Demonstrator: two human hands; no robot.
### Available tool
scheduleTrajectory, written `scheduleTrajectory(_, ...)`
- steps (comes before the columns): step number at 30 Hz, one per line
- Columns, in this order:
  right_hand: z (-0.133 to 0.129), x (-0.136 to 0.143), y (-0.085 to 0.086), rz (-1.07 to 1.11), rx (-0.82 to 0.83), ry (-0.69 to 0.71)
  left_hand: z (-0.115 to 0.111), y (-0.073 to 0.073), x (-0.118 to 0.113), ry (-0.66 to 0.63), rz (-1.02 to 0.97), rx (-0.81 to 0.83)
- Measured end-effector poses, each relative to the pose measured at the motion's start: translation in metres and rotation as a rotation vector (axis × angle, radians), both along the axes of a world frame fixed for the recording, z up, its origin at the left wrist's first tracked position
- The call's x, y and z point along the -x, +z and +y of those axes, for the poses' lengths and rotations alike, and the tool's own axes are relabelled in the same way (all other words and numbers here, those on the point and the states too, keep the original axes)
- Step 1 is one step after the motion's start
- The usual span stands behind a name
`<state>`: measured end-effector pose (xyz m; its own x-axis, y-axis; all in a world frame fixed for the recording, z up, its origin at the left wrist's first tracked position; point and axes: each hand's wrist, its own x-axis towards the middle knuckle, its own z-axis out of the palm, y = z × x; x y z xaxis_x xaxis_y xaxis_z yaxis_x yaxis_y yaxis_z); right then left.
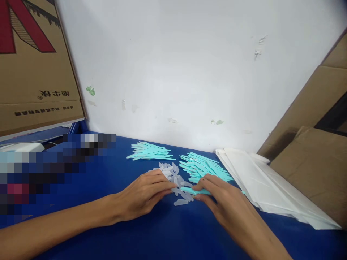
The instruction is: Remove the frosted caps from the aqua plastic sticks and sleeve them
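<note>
Head view: on a blue counter (162, 238), the right hand (221, 193) pinches a turquoise stick (187, 189), partly covered by its fingers. The left hand (146, 189) hides some translucent pieces (177, 180); its fingers nearly meet, but whether they grip one cannot be told. Two turquoise piles (206, 167) lie behind. A pixelated patch (54, 173) obscures the left.

It looks like a workshop or packing corner: turquoise sticks (203, 167) and translucent pieces (181, 202) lie heaped on a blue surface (162, 234), a printed carton (40, 72) at left, a scuffed wall (176, 65) on the far side.
</note>
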<state>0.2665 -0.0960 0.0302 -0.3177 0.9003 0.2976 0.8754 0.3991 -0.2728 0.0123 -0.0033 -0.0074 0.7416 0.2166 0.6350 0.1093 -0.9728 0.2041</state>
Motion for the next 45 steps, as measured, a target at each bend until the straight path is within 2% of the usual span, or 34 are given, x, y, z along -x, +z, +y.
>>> scheduleTrajectory(11, -0.002, 0.009, -0.001, -0.005, -0.036, 0.02, -0.007, 0.001, -0.004, -0.015, -0.037, 0.058)
scheduleTrajectory(17, -0.002, 0.023, -0.003, 0.031, -0.094, 0.131, -0.019, 0.003, -0.007, -0.014, -0.142, 0.15)
scheduleTrajectory(21, -0.002, 0.024, -0.006, 0.104, -0.122, 0.136, -0.023, 0.001, -0.006, 0.004, -0.177, 0.213)
scheduleTrajectory(27, -0.003, 0.03, -0.004, 0.086, -0.082, 0.159, -0.027, 0.005, -0.004, 0.02, -0.117, 0.266)
scheduleTrajectory(30, -0.004, 0.034, -0.002, 0.116, -0.042, 0.164, -0.032, 0.011, -0.004, 0.041, -0.011, 0.214)
scheduleTrajectory(32, -0.004, 0.033, -0.001, 0.113, -0.005, 0.154, -0.031, 0.014, -0.004, 0.044, 0.03, 0.103)
scheduleTrajectory(34, -0.004, 0.026, -0.001, 0.084, 0.027, 0.097, -0.024, 0.014, -0.003, 0.059, 0.02, -0.038)
scheduleTrajectory(37, -0.004, 0.002, -0.001, 0.043, -0.009, -0.105, -0.001, 0.011, 0.004, 0.171, 0.013, -0.175)
scheduleTrajectory(40, -0.002, -0.029, -0.004, -0.011, -0.094, -0.359, 0.027, 0.01, 0.014, 0.399, 0.174, -0.208)
scheduleTrajectory(43, 0.001, -0.054, -0.011, -0.067, -0.038, -0.458, 0.049, 0.01, 0.023, 0.597, 0.33, -0.189)
scheduleTrajectory(45, 0.004, -0.062, -0.018, -0.077, 0.048, -0.468, 0.055, 0.012, 0.027, 0.655, 0.362, -0.174)
